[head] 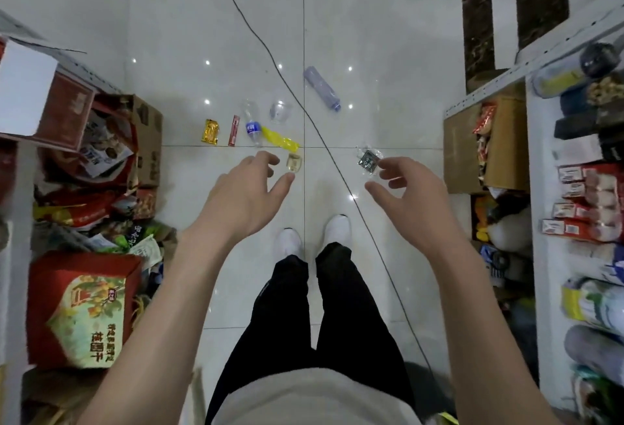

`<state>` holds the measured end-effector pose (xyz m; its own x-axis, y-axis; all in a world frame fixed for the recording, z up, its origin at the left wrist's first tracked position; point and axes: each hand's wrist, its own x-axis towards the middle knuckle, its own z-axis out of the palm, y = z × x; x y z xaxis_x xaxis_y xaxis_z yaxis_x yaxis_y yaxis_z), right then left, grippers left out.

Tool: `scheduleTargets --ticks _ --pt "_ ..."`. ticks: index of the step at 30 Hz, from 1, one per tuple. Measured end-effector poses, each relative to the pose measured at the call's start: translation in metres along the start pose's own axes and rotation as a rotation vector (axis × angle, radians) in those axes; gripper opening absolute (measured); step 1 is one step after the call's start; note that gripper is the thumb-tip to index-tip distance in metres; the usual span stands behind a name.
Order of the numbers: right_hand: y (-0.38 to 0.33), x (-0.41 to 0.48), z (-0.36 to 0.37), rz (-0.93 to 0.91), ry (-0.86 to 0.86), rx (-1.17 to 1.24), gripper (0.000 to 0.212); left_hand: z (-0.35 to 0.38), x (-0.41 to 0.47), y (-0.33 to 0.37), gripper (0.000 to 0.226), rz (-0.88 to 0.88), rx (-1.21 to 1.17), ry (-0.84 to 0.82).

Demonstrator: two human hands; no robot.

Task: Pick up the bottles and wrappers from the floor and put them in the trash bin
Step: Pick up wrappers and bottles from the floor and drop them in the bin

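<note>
Two hands reached out over the white tiled floor (pixel 388 36), both empty: the left hand (pixel 248 189) and the right hand (pixel 407 188) hung with fingers loosely bent, gripping nothing. Litter lay on the tiles ahead of them. A purple bottle (pixel 321 88) lay on its side farthest off, to the right of a black cable (pixel 256 36) that crossed the floor. Nearer, a clear bottle with a blue label (pixel 253 127) lay touching a yellow wrapper (pixel 280 138), with a red stick wrapper (pixel 233 130) and a gold wrapper (pixel 210 131) to their left. A crumpled clear item (pixel 280 112), perhaps a crushed bottle, sat just behind. A small pale wrapper (pixel 294 163) lay by the left fingertips, a dark wrapper (pixel 368 158) by the right.
</note>
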<state>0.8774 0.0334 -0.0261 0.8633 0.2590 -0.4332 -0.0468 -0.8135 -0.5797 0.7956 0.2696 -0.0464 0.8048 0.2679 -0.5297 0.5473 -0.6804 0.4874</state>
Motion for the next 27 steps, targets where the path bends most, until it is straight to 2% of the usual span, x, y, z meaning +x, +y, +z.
scheduleTargets --ticks 3,7,16,22,27 --pt "0.040 0.053 0.033 0.019 0.005 0.028 0.038 0.039 0.057 -0.008 0.044 0.007 -0.068 0.060" --pt "0.112 0.134 0.093 0.019 0.005 -0.009 0.039 0.114 0.149 -0.042 0.044 0.008 -0.016 0.044" --pt "0.294 0.304 0.251 -0.041 0.010 -0.161 0.039 0.306 0.348 -0.178 0.050 0.006 0.074 0.040" --pt "0.384 0.372 0.340 -0.079 -0.022 -0.238 0.043 0.418 0.444 -0.259 0.053 -0.042 0.170 0.011" --pt "0.427 0.400 0.378 -0.115 -0.037 -0.289 0.044 0.478 0.494 -0.284 0.062 -0.073 0.280 0.097"
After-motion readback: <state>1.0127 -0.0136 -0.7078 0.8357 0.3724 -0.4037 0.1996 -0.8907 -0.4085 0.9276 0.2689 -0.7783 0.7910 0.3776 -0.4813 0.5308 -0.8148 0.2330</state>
